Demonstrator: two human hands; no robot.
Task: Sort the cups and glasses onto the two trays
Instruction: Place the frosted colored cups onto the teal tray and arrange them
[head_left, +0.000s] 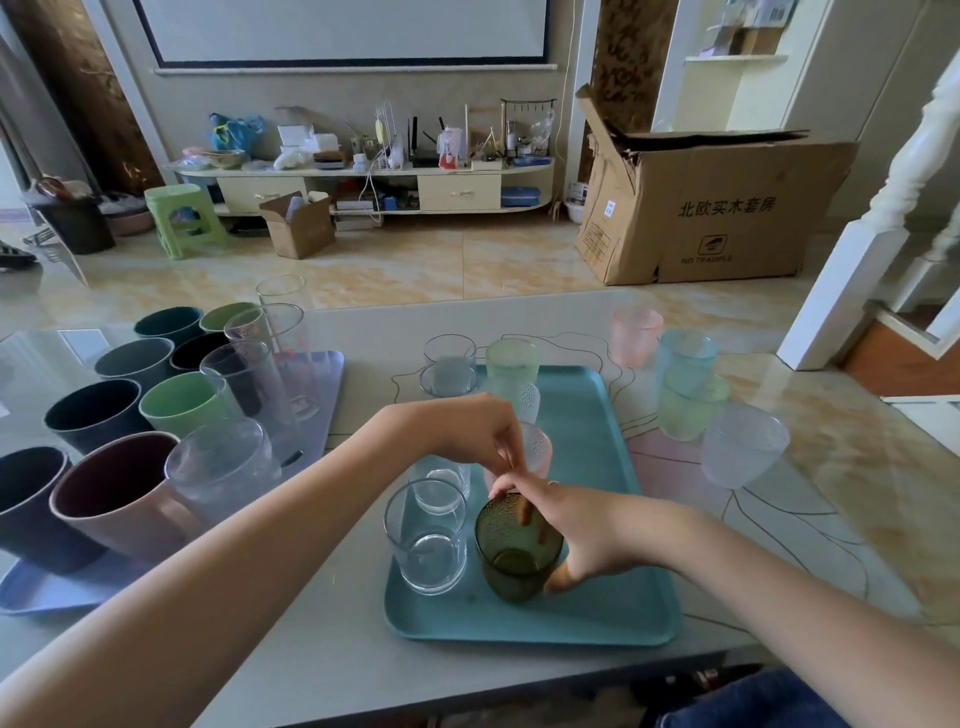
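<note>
A teal tray (613, 613) lies in the middle of the table. On its near part stands a dark green glass (511, 564); my right hand (582, 535) grips it, fingers inside the rim and thumb outside. Just behind it is a pink glass (540, 449), and my left hand (467, 431) reaches over it from the left, fingertips pinching its rim. Clear glasses (426, 535) and a pale green glass (511, 358) also stand on this tray. On the left, a purple tray (317, 415) carries several opaque cups (111, 493) and tall clear glasses (283, 353).
Off the trays at the right stand a pink glass (636, 335), a blue glass (685, 356), a green glass (685, 410) and a frosted clear glass (743, 444). The table's front edge runs close below the teal tray. A cardboard box (701, 208) stands on the floor beyond.
</note>
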